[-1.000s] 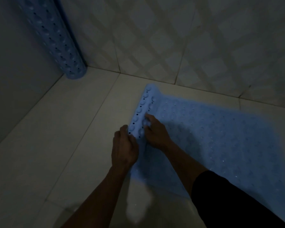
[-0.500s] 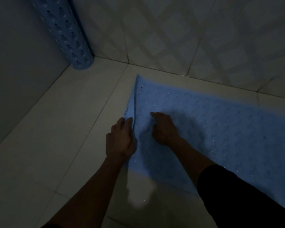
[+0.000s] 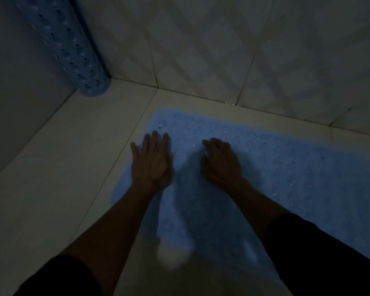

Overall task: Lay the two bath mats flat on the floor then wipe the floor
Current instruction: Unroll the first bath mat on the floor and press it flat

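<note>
- the floor [image 3: 77, 159] is pale tile running out to my left and under both my arms; no cloth or wiping tool shows, so i judge the wipe is not yet begun and is the whole last part of the job.
- the flat bath mat [image 3: 286, 171] is the blue one under my hands, spread from just beyond my fingertips out to my right and back toward my body; as far as the dim light lets me see, its far left corner lies down on the tile with no curl standing up. i'd call this first mat laid, or as good as laid.
- the rolled bath mat [image 3: 73, 50] stands upright in the corner, up and to the left of my left hand, well apart from both hands and touching nothing i hold. it is not yet unrolled, so half the mat work is left.
- my left hand [image 3: 151, 161] lies palm down at the mat's left edge, fingers straight and spread, grip wide, holding nothing, only pressing the mat to the floor.
- my right hand [image 3: 220, 162] rests on the mat just to the right of the left, fingers bent down at the tips onto the surface of the mat; they pinch nothing that i can see, so i read that grip as loose and empty too.
- next, by my judgement: fetch the roll, then wipe.
</note>
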